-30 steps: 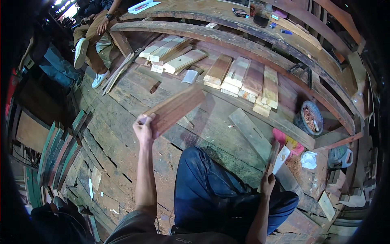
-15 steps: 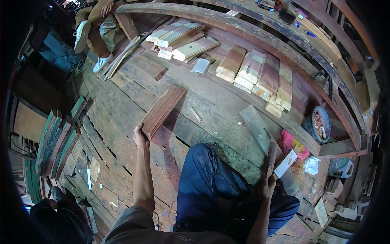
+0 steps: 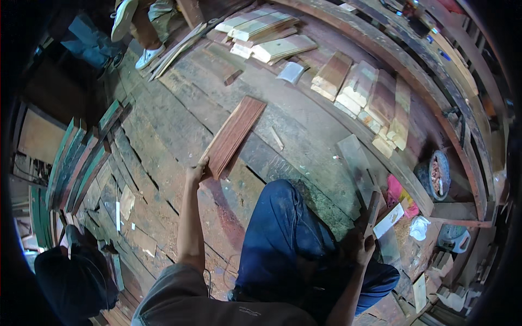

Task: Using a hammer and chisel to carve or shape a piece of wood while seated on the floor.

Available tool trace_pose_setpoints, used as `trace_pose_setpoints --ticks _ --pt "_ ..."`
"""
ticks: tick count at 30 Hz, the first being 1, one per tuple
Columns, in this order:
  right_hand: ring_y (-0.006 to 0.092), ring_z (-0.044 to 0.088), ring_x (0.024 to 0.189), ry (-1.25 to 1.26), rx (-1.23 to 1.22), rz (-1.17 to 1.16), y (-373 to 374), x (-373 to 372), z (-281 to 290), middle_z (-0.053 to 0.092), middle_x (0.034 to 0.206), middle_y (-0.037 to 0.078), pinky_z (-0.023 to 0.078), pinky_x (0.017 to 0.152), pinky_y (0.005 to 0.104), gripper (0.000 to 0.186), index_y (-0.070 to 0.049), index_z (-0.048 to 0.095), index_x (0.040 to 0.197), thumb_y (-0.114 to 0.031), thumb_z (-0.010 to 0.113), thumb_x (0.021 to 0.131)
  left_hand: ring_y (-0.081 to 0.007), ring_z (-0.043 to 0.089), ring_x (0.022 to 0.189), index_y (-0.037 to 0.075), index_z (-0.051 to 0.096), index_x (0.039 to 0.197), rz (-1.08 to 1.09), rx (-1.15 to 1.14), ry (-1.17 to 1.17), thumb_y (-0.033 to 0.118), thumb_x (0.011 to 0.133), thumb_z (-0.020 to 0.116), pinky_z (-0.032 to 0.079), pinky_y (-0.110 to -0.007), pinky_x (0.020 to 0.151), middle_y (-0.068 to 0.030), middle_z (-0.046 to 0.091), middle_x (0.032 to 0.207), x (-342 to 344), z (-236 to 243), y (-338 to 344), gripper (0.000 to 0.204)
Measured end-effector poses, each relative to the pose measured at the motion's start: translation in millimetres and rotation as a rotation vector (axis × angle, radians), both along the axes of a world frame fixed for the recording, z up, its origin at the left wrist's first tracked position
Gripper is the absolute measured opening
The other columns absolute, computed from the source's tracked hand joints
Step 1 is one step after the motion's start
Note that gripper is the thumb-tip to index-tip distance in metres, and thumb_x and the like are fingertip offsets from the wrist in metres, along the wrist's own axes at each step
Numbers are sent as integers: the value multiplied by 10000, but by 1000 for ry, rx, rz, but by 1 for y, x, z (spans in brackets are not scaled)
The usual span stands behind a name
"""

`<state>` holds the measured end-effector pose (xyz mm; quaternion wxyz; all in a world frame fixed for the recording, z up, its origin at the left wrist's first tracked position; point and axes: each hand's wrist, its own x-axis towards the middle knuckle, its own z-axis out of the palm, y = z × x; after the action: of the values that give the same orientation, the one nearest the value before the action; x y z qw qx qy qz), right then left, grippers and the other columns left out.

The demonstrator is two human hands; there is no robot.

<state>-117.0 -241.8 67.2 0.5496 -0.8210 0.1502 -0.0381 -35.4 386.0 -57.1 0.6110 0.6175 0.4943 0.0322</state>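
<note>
Reddish plank (image 3: 235, 136): a long, flat, red-brown board lying slantwise on the plank floor (image 3: 179, 125), its far end pointing up toward the stacks of cut boards, its near end at the left hand.
Left hand (image 3: 197, 173): arm stretched nearly straight forward from the lower edge, forearm bare, fingers curled over the plank's near corner and gripping it.
Right hand (image 3: 360, 245): arm bent at the person's right side, fist closed around the lower end of a narrow wooden strip (image 3: 372, 211) that stands tilted upward from the hand.
Blue-trousered leg (image 3: 283, 239): bent knee between the two arms, resting on the floor just right of the plank's near end.
Floor: worn dark boards running diagonally, with small wood chips scattered on them.
Pale offcuts (image 3: 359, 92): short boards in rows along the far curved beam, well apart from the plank.
Light board stack (image 3: 266, 32): near the floor's far edge, beyond the plank's far end.
Round tin (image 3: 434, 175): by the right edge, holding reddish-brown bits.
Pink cloth (image 3: 399, 193): just beside the tin, near the strip.
Another person's shoes (image 3: 136, 32): at the far left corner.
</note>
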Motion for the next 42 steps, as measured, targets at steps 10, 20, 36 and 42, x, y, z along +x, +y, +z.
trace_pose_setpoints --ticks 10,20,36,42 --pt "159 604 804 -7 55 31 10 10 15 652 899 73 483 744 315 323 14 601 1044 -269 646 896 -278 668 810 -90 647 983 -64 -270 -117 199 911 635 587 -389 749 -183 658 884 -13 19 -12 298" --pt "139 582 821 -5 1 17 -11 -1 -10 632 888 62 467 745 299 317 12 581 1014 -270 660 893 -179 691 624 -40 667 908 -423 501 283 396 847 689 547 -323 600 -118 713 745 25 99 -7 441" --pt "136 570 739 34 -103 -77 8 11 7 632 792 56 481 668 316 412 50 591 999 -319 700 852 -231 709 797 -25 660 1033 -678 803 -52 540 840 632 555 -357 709 -185 698 953 324 105 -42 597" --pt "158 553 753 108 -237 -64 -2 4 -2 597 789 103 452 670 352 490 41 575 989 -397 713 821 -303 695 845 -66 458 1304 -476 14 -200 631 829 599 585 -353 683 -189 608 1222 388 94 -94 855"
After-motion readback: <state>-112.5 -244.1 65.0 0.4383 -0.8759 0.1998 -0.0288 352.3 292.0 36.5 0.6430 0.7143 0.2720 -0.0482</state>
